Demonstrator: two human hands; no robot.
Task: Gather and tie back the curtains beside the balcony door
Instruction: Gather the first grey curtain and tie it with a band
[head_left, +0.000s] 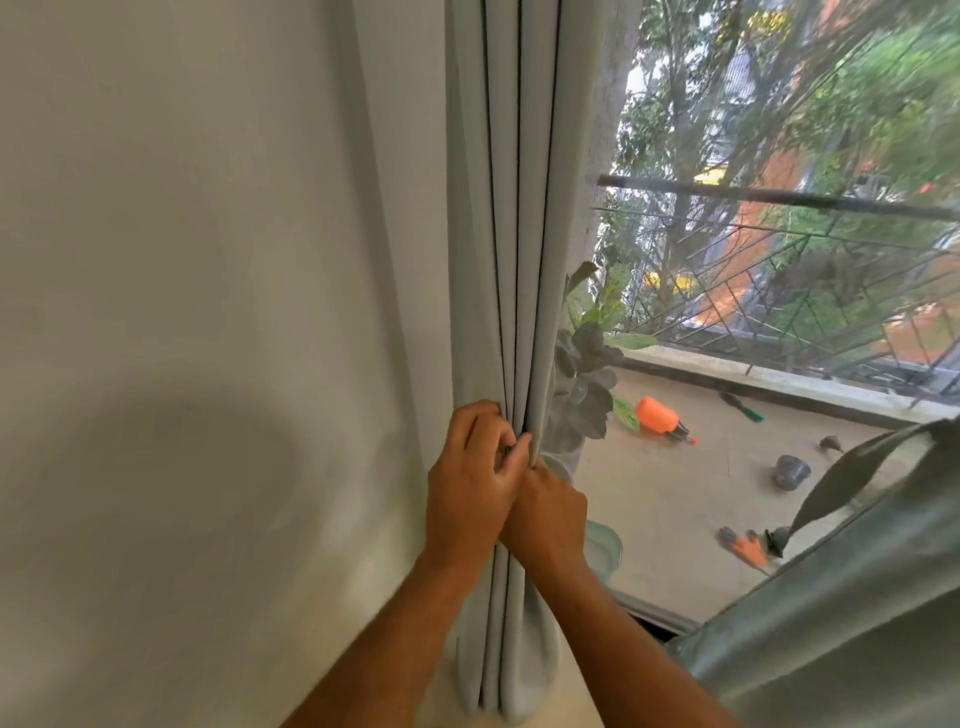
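A pale grey curtain (519, 234) hangs in tight vertical folds beside the balcony glass, bunched against the white wall. My left hand (467, 478) grips the folds from the left, fingers curled into the pleats. My right hand (550, 514) presses against it from the right, partly tucked behind the left hand, and also holds the gathered fabric. No tie-back is visible. A second grey curtain panel (841, 613) fills the lower right corner.
The white wall (182, 312) is on the left. Through the glass, the balcony floor (675, 493) holds a potted plant (587, 374), an orange spray bottle (660, 415), small pots and tools. A metal railing (779, 260) runs along the far side.
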